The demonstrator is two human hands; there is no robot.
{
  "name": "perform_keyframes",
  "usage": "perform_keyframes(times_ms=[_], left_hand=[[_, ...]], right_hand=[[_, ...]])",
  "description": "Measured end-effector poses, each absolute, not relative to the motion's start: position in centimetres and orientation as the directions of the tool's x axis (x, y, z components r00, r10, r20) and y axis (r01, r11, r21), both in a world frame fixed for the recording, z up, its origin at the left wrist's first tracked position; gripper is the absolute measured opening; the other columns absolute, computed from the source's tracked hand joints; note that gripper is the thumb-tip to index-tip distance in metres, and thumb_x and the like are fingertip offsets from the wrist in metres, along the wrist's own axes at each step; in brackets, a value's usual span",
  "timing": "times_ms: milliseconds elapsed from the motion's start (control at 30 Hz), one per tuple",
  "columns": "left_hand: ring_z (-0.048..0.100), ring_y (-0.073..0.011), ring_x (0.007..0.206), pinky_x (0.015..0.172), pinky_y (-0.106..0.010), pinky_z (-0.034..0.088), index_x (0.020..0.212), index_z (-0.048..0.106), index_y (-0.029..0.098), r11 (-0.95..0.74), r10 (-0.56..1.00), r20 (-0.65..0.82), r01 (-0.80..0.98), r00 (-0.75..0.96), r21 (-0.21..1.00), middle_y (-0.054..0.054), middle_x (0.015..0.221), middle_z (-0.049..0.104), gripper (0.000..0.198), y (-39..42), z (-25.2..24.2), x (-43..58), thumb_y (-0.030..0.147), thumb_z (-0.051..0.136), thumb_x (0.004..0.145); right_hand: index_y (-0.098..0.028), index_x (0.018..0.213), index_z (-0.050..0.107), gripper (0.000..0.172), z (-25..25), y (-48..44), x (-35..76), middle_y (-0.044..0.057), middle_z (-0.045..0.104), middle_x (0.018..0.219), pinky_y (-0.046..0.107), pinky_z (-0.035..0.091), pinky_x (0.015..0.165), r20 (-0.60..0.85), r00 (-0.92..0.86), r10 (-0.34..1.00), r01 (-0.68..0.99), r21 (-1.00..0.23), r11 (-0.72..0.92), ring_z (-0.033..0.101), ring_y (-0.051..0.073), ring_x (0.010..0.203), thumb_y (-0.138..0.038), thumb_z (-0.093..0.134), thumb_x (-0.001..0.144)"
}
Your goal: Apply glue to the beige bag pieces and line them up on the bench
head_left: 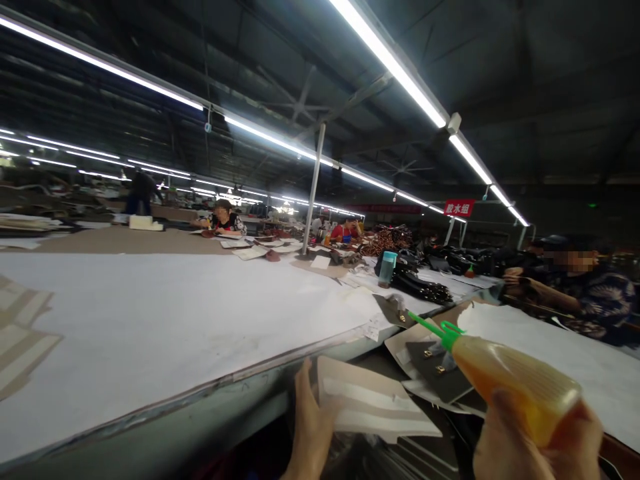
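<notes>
My right hand [535, 440] is wrapped round a soft squeeze bottle [515, 373] of amber liquid, held tilted at the lower right. Its long green nozzle points up and to the left. My left hand [313, 423] grips the left edge of a beige panel [373, 400] that has paler strips across it. Part of that hand is blurred and some fingers are hidden by the panel. Just beyond lie dark panels [433, 357] with small gold-coloured metal fittings, partly behind the bottle.
A white-covered table [200, 313] fills the left, with striped beige pieces [23, 333] on it. Another white sheet [560, 353] lies at the right. A blue-lidded bottle [387, 269] stands beside black pieces [425, 288]. One co-worker [575, 287] sits at the right; others are farther back.
</notes>
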State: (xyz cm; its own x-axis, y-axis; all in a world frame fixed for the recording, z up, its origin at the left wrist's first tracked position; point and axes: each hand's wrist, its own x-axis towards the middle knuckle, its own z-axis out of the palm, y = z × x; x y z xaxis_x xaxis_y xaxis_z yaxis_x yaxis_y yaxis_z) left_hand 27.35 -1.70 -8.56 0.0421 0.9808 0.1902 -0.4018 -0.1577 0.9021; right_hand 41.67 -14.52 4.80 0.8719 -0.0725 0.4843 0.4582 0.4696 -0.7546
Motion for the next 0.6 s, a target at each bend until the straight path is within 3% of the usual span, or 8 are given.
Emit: perform_keyframes(times_ms=[67, 100, 167, 267, 367, 467, 600], left_hand=[[0.062, -0.0302, 0.113, 0.085, -0.037, 0.055, 0.138, 0.038, 0.021, -0.017, 0.993, 0.072, -0.477, 0.095, 0.879, -0.018, 0.149, 0.037, 0.089, -1.7, -8.3, 27.2, 0.025, 0.079, 0.059], [0.065, -0.0293, 0.107, 0.079, -0.036, 0.056, 0.133, 0.044, 0.019, 0.034, 0.989, 0.043, -0.491, 0.144, 0.870, -0.018, 0.141, 0.048, 0.083, -1.8, -8.1, 27.0, 0.023, 0.079, 0.059], [0.070, -0.0281, 0.089, 0.069, -0.034, 0.055, 0.116, 0.060, 0.013, 0.155, 0.959, -0.003, -0.515, 0.282, 0.843, -0.015, 0.110, 0.069, 0.062, -2.0, -7.3, 26.6, 0.019, 0.079, 0.057], [0.072, -0.0274, 0.071, 0.064, -0.034, 0.054, 0.092, 0.071, 0.008, 0.309, 0.877, -0.030, -0.515, 0.479, 0.800, -0.012, 0.078, 0.076, 0.038, -2.4, -6.3, 26.2, 0.020, 0.081, 0.058], [0.073, -0.0263, 0.072, 0.064, -0.033, 0.057, 0.093, 0.073, 0.008, 0.434, 0.802, -0.085, -0.480, 0.591, 0.762, -0.013, 0.080, 0.078, 0.037, -2.5, -6.0, 26.5, 0.029, 0.082, 0.065], [0.073, -0.0291, 0.074, 0.055, -0.036, 0.059, 0.103, 0.073, 0.007, 0.536, 0.702, -0.113, -0.418, 0.703, 0.733, -0.017, 0.088, 0.078, 0.043, -2.8, -5.8, 26.8, 0.034, 0.078, 0.071], [0.074, -0.0317, 0.082, 0.056, -0.035, 0.060, 0.118, 0.069, 0.004, 0.521, 0.642, 0.032, -0.467, 0.766, 0.715, -0.022, 0.105, 0.076, 0.056, -4.3, -4.1, 26.8, 0.040, 0.074, 0.075]], right_hand=[[-0.029, 0.117, 0.061, 0.072, 5.6, -14.4, 41.2, 0.003, 0.060, 0.103, 0.055, 0.035, 0.108, 0.441, 0.897, -0.043, 0.394, -0.750, 0.530, 0.056, 0.034, 0.111, -0.044, 0.083, 0.049], [-0.029, 0.115, 0.060, 0.073, 6.0, -14.3, 41.0, 0.002, 0.059, 0.102, 0.054, 0.034, 0.110, 0.435, 0.900, -0.028, 0.376, -0.740, 0.558, 0.056, 0.033, 0.112, -0.042, 0.084, 0.047], [-0.027, 0.110, 0.059, 0.071, 6.4, -14.3, 40.7, 0.001, 0.058, 0.096, 0.054, 0.032, 0.110, 0.432, 0.901, -0.021, 0.361, -0.724, 0.588, 0.057, 0.032, 0.109, -0.039, 0.083, 0.045], [-0.025, 0.102, 0.058, 0.065, 6.7, -14.2, 40.6, 0.002, 0.055, 0.088, 0.057, 0.031, 0.110, 0.397, 0.916, -0.060, 0.350, -0.716, 0.604, 0.057, 0.031, 0.101, -0.047, 0.080, 0.045], [-0.025, 0.103, 0.058, 0.064, 6.8, -14.3, 40.0, 0.000, 0.057, 0.091, 0.056, 0.028, 0.112, 0.408, 0.912, 0.047, 0.296, -0.732, 0.614, 0.057, 0.026, 0.094, -0.049, 0.082, 0.048], [-0.023, 0.112, 0.061, 0.060, 7.1, -14.4, 38.9, 0.001, 0.061, 0.099, 0.052, 0.027, 0.114, 0.465, 0.863, 0.199, 0.233, -0.716, 0.658, 0.060, 0.022, 0.097, -0.040, 0.084, 0.059], [-0.019, 0.122, 0.061, 0.062, 7.0, -14.4, 37.9, 0.007, 0.064, 0.109, 0.056, 0.029, 0.112, 0.497, 0.807, 0.319, 0.132, -0.679, 0.722, 0.062, 0.027, 0.104, -0.035, 0.082, 0.066]])
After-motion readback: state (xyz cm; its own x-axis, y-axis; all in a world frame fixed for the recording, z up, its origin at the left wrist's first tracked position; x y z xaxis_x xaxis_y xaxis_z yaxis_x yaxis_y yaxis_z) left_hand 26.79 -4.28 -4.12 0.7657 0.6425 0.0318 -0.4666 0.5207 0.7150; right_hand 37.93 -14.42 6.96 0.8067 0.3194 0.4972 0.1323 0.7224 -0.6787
